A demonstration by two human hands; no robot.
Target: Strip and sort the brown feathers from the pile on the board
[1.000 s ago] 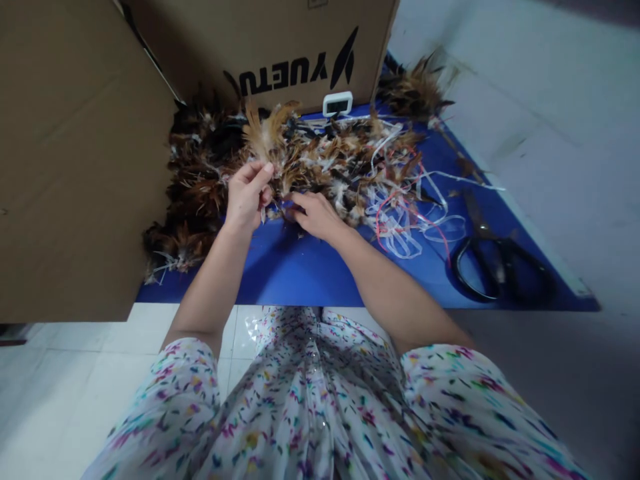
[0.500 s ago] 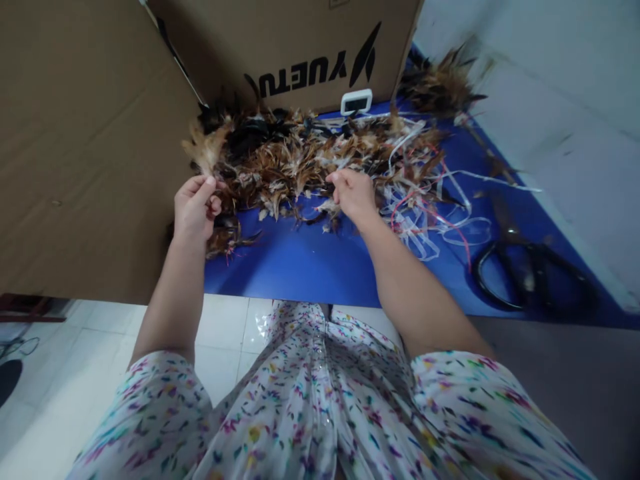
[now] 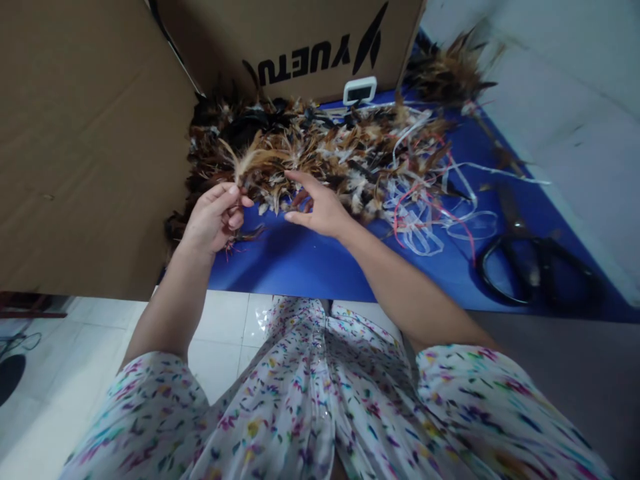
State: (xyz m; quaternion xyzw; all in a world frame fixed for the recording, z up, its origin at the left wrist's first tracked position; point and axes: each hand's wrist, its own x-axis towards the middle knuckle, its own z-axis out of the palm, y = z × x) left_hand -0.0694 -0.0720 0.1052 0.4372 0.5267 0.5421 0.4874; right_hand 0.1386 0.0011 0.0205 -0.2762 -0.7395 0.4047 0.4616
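My left hand (image 3: pixel 215 217) pinches a small bunch of light brown feathers (image 3: pixel 246 163) by the base, tips pointing up and away from me. To its right, my right hand (image 3: pixel 317 207) is open, thumb and forefinger apart, with nothing seen between them. Behind both hands spreads a long heap of loose brown, black and whitish feathers (image 3: pixel 345 143) on the blue table (image 3: pixel 300 263). A few darker feathers lie beside my left wrist, partly hidden by it.
Cardboard boxes stand at the left (image 3: pixel 90 160) and the back (image 3: pixel 300 33). A small white display device (image 3: pixel 360 91) leans there. Clear and pink strings (image 3: pixel 420 220) tangle at the right, near black-handled scissors (image 3: pixel 537 267). A feather duster (image 3: pixel 450 70) lies at the back right.
My left hand has moved right with the feathers, which now tilt rightward. My right hand has come left from the heap, and its closed fingers have opened.
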